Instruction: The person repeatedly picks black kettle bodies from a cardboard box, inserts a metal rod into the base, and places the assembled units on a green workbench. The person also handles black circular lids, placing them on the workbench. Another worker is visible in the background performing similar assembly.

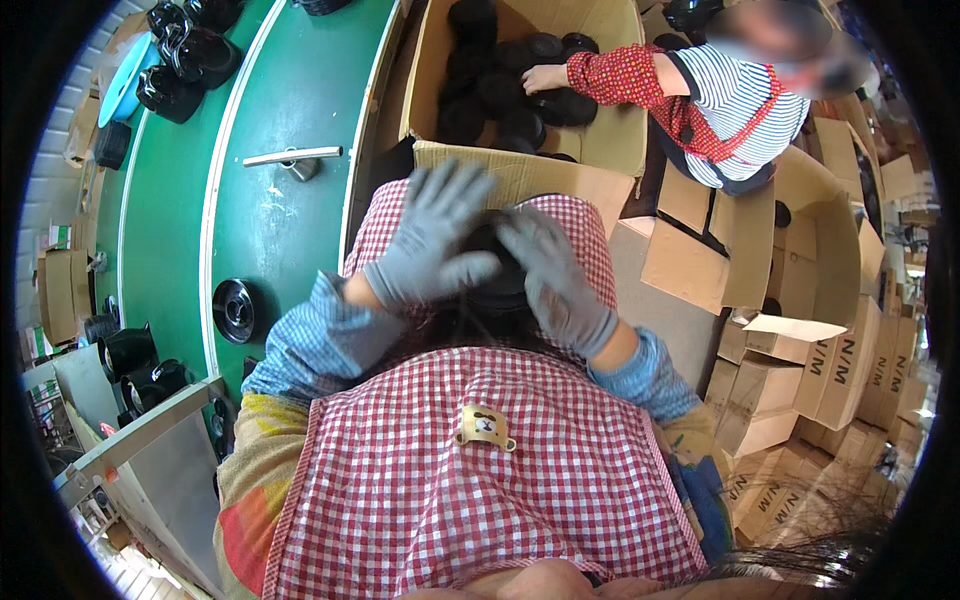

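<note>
Both my hands wear grey gloves. My left hand (432,240) is raised over my lap with its fingers spread. Its thumb reaches across the near side of a dark, rounded black piece (492,258) between my hands; whether it touches is unclear. On the other side of that piece, my right hand (562,278) has its fingers stretched toward it, slightly blurred. The piece rests at my lap against the red checked apron (480,400), and its exact kind is partly hidden by my hands.
A large cardboard box (610,130) of round black parts stands ahead, with a co-worker's hand (545,79) reaching in. On the left runs a green worktable (290,225) bearing a metal handle-like piece (292,158) and a black round lid-like part (236,310). Cartons (770,400) stack at right.
</note>
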`<state>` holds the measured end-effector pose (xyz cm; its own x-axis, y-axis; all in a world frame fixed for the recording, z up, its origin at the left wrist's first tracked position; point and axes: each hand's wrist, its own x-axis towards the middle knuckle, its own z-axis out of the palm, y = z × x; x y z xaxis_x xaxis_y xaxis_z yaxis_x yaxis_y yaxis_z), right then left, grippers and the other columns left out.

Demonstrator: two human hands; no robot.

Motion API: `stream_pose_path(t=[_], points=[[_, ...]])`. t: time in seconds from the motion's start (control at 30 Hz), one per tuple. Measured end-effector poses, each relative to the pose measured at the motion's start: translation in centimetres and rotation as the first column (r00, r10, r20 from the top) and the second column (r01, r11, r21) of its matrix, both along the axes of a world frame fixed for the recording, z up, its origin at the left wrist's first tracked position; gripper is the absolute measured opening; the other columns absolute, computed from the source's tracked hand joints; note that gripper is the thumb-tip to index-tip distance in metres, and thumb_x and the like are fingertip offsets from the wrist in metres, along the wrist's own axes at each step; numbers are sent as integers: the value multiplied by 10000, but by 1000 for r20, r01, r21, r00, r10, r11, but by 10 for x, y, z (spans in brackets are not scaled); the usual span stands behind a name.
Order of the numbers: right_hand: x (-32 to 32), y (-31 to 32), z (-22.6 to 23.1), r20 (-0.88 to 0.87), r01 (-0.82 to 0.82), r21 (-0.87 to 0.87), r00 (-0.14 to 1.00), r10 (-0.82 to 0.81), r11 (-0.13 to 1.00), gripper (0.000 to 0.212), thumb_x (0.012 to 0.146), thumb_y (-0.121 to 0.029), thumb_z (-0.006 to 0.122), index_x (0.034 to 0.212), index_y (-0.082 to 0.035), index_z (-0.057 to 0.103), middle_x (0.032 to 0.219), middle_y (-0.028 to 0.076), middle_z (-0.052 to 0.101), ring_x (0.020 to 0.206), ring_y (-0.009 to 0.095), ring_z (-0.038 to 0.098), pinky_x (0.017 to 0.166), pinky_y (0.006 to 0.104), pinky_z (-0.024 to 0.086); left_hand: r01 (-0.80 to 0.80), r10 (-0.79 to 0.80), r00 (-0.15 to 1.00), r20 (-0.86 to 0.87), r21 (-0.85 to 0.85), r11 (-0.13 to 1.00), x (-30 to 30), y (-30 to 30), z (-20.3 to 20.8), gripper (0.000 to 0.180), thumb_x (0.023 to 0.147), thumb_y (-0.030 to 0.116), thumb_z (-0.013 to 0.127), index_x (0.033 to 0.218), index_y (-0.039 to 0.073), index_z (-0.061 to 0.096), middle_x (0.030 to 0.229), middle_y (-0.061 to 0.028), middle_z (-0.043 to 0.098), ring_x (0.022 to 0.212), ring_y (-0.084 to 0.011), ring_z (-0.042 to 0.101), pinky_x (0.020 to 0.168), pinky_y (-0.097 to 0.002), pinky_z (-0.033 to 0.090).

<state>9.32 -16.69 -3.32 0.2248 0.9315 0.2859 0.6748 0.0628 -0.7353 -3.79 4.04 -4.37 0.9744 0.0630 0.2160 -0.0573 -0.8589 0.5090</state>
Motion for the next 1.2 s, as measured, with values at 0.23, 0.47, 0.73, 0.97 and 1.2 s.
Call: stream_pose_path(t=[0.23, 0.47, 0.73, 0.97, 1.2], points=[[1, 2, -13, 2, 77, 1, 997, -77, 997, 576, 1062, -394, 377, 1456, 15, 473, 1461, 258, 499, 1396, 439, 419, 1196, 552, 254, 138, -137, 990, -25, 14, 990, -2, -24, 29, 1045, 889, 795, 436, 1562, 3, 323, 1594, -269, 335, 1505, -481, 244, 1208, -616, 118], [5, 2, -5, -4, 90, -54, 996, -91, 994, 605, 980, -440, 530, 1377, 17, 526, 1425, 259, 518, 1367, 428, 449, 1168, 562, 292, 145, -146, 988, -49, -24, 989, -4, -28, 41, 998, 892, 775, 460, 1562, 43, 348, 1591, -259, 348, 1503, -480, 249, 1213, -626, 99], [-3, -14, 8, 109, -20, -155, 993, 37, 988, 733, 1019, -525, 410, 1485, 39, 431, 1491, 297, 448, 1418, 442, 388, 1212, 549, 229, -12, 12, 998, -64, 10, 1000, -6, -10, 16, 934, 904, 685, 550, 1583, 82, 335, 1611, -245, 331, 1510, -472, 235, 1220, -612, 94], [-5, -25, 20, 143, -249, -226, 948, 285, 942, 838, 969, -613, 467, 1523, 12, 401, 1537, 271, 411, 1473, 419, 334, 1223, 551, 212, -60, 88, 986, -145, 188, 980, 3, 15, -1, 763, 964, 594, 524, 1521, 82, 429, 1539, -219, 451, 1454, -452, 360, 1196, -613, 195], [20, 27, 27, 348, -296, -183, 872, 343, 938, 995, 853, -811, 461, 1575, -132, 373, 1634, 197, 303, 1527, 407, 223, 1242, 597, 72, 17, -170, 895, -413, -348, 937, 75, 19, -3, 384, 988, 349, 582, 1231, 62, 662, 1107, -229, 699, 1071, -397, 670, 945, -484, 508]])
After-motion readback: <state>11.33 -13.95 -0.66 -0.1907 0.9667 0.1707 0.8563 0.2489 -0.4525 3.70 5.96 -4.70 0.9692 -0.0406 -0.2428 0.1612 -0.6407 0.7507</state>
